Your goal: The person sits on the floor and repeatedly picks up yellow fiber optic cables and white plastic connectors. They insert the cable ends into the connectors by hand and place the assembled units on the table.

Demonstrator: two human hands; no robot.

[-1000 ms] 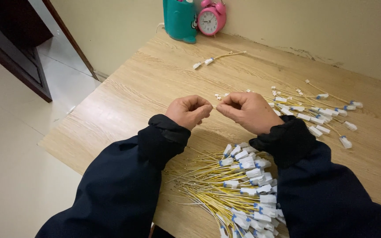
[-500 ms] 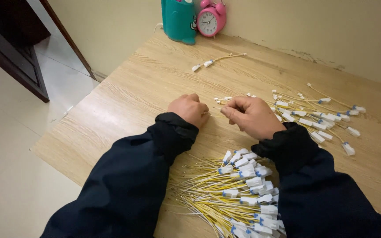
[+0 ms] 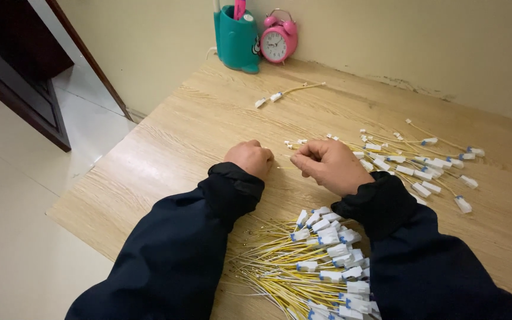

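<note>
Two hands close together over wooden table [image 3: 167,148], dark sleeves. Left hand [image 3: 250,159] clenched in a fist, contents not visible. Right hand [image 3: 327,166] pinched at fingertips [image 3: 301,155] on thin yellow wire, barely discernible between the hands. Large pile of yellow wires with white connectors [image 3: 315,261] just below wrists; second spread of finished leads [image 3: 422,166] right of right hand. Teal holder [image 3: 237,38] and pink alarm clock [image 3: 278,41] at wall.

My left hand [image 3: 250,159] is curled into a loose fist, knuckles up. My right hand [image 3: 329,166] sits just beside it, fingertips [image 3: 301,155] pinched together. Both forearms are in dark sleeves.
</note>
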